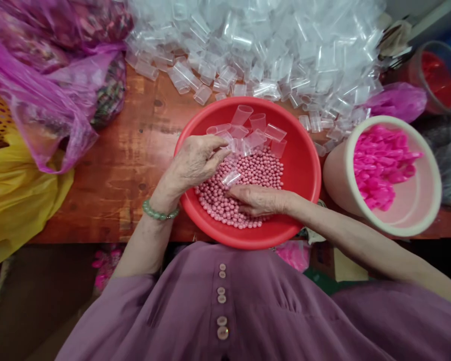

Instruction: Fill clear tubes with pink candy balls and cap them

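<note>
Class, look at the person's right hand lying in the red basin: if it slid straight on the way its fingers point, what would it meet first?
Probably the small clear tube at the right hand's fingertips, lying on the pink beads; depth is unclear.

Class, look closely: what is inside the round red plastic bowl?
The round red plastic bowl holds small pink beads and clear plastic tubes. The left hand and right hand rest inside, covering some beads; the bowl's bottom beneath them is hidden.

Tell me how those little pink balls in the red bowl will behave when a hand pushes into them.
The pink balls look round and smooth, so they would probably roll and scatter. They lie in a loose heap under the right hand, so they likely shift aside easily. The red bowl should contain them.
</note>
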Available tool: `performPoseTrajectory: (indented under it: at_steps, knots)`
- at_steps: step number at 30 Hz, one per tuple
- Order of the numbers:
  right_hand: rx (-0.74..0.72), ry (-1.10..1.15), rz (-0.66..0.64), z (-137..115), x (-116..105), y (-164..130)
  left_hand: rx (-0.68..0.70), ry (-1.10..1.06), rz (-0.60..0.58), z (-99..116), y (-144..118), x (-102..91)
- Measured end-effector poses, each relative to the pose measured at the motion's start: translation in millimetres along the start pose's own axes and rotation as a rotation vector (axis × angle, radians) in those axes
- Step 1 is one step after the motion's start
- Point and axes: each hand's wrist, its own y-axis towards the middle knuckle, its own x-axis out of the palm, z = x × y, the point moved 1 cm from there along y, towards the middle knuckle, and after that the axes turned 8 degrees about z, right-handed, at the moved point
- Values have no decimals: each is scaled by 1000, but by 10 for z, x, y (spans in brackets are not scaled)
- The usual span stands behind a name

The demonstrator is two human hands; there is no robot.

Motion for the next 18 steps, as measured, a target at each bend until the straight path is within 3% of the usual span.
performPoseTrajectory:
  at_steps: [3,8,12,18]
  knots:
    - [-54,168,-2,-67,-88,87,-52,-91,-26,47,-42,-27]
    - [-110,383,181,-166,-323,69,-193,-207,-183,129,-283,-122]
    - [-173,434,285,-254,-474,-23,-142,-298,-353,216,-436,-114]
    - [-238,372,422,-305,-587,-144,-156,-480,-219,346,-401,64]
